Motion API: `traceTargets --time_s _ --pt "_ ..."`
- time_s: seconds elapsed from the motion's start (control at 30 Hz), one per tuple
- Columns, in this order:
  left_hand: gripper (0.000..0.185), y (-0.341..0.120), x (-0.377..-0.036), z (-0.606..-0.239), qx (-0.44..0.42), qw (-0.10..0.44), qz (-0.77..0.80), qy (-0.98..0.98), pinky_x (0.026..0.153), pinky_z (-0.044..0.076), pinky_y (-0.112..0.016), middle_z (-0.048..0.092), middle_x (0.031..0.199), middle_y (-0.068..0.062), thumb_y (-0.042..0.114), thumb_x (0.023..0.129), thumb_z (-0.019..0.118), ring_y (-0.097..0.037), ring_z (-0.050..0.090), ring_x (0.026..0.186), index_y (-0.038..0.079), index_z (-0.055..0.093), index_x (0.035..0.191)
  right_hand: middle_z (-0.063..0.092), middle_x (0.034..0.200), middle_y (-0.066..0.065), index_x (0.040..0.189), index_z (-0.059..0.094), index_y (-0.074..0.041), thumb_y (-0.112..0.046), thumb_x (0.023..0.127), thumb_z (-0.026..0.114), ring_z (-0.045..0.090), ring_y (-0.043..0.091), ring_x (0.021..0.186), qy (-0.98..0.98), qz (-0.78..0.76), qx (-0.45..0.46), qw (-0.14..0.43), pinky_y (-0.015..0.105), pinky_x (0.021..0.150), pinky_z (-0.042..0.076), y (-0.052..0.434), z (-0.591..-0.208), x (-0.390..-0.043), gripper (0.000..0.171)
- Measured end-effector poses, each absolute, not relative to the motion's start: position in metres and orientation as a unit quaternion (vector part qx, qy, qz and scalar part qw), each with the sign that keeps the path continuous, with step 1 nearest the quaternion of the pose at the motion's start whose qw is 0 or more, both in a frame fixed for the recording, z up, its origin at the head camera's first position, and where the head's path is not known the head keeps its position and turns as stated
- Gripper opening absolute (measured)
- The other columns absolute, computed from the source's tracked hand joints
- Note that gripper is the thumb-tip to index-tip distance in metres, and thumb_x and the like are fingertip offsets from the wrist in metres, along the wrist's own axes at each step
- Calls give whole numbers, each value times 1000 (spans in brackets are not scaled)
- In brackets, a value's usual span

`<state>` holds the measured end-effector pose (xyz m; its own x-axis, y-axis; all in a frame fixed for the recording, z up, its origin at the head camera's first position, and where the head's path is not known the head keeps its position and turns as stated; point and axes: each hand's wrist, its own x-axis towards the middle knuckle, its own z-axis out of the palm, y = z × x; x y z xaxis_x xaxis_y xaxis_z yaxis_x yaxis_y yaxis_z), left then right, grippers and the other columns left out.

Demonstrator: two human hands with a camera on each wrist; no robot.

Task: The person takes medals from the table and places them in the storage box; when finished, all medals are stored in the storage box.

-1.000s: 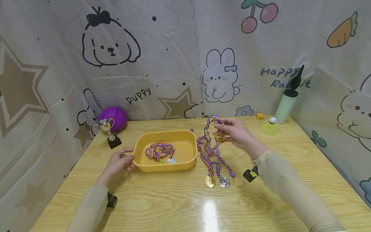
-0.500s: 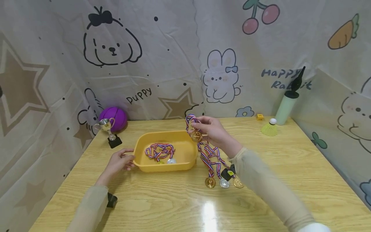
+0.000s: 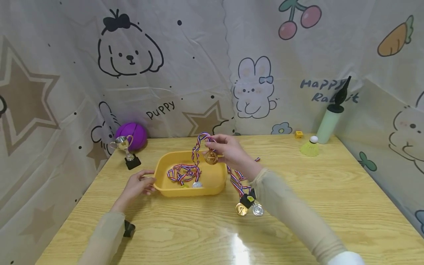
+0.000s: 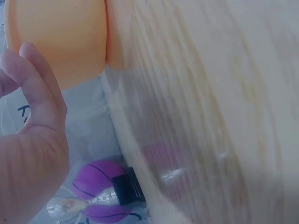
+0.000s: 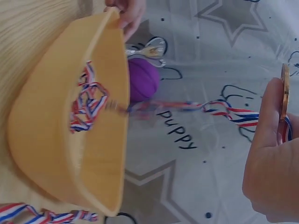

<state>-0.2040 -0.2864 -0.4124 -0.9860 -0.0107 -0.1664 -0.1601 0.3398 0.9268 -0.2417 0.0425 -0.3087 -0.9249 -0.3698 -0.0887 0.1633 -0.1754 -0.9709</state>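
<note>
My right hand [image 3: 233,152] holds a bronze-gold medal [image 3: 211,157] by its striped ribbon over the yellow basin [image 3: 190,192]. The ribbon loops up and hangs down into the basin; in the right wrist view the medal [image 5: 285,91] is seen edge-on at the fingertips. Inside the basin lie tangled ribbons [image 3: 181,173] with a silver medal [image 3: 197,184] and a partly hidden gold one. My left hand [image 3: 136,186] grips the basin's left rim, the thumb over its edge. Right of the basin lie a gold medal [image 3: 241,209] and a silver medal [image 3: 257,210], partly behind my right wrist.
A small trophy cup [image 3: 129,152] and a purple ball [image 3: 134,135] stand at the back left of the wooden table. A yellow shuttlecock [image 3: 309,147], a yellow cube [image 3: 299,134] and a green pump [image 3: 328,125] are at the back right.
My right hand has carried the medal leftward from above the table medals to over the basin, its ribbon now trailing inside. My right forearm now covers one table medal. My left hand stays on the rim.
</note>
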Motion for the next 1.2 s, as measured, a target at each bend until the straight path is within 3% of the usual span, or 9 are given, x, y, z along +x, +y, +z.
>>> traceTargets --time_s 0.23,0.37,0.7,0.93,1.2 --pt "49 -287 -205 -414 -56 65 573 815 54 54 -21 64 69 7 10 93 55 -8 65 62 -7 40 137 62 95 3 118 57 1 -6 92 62 68 12 73 630 -759 -33 164 27 60 57 35 -337 -251 27" --pt "49 -287 -205 -414 -54 64 571 816 54 54 -21 64 68 7 10 93 54 -9 65 62 -7 40 137 64 101 6 121 57 1 -7 92 62 70 18 80 644 -747 -14 165 26 59 55 31 -353 -254 31" --pt "50 -287 -204 -415 -52 65 573 815 55 54 -21 65 69 7 11 94 54 -8 65 62 -7 39 138 57 82 -2 107 64 1 -8 89 66 50 8 66 692 -711 13 124 25 53 53 20 -381 -255 21" --pt "49 -286 -202 -416 -54 62 579 811 54 53 -21 65 69 8 11 94 54 -7 64 62 -7 40 137 58 83 2 107 64 2 -9 89 65 54 11 69 732 -674 -26 100 26 55 56 16 -394 -251 20" --pt "50 -288 -203 -417 -51 61 581 810 53 53 -21 66 70 8 11 93 55 -8 65 62 -7 40 137 63 91 8 96 68 0 -11 86 69 55 16 84 802 -590 -82 29 20 67 45 8 -397 -253 15"
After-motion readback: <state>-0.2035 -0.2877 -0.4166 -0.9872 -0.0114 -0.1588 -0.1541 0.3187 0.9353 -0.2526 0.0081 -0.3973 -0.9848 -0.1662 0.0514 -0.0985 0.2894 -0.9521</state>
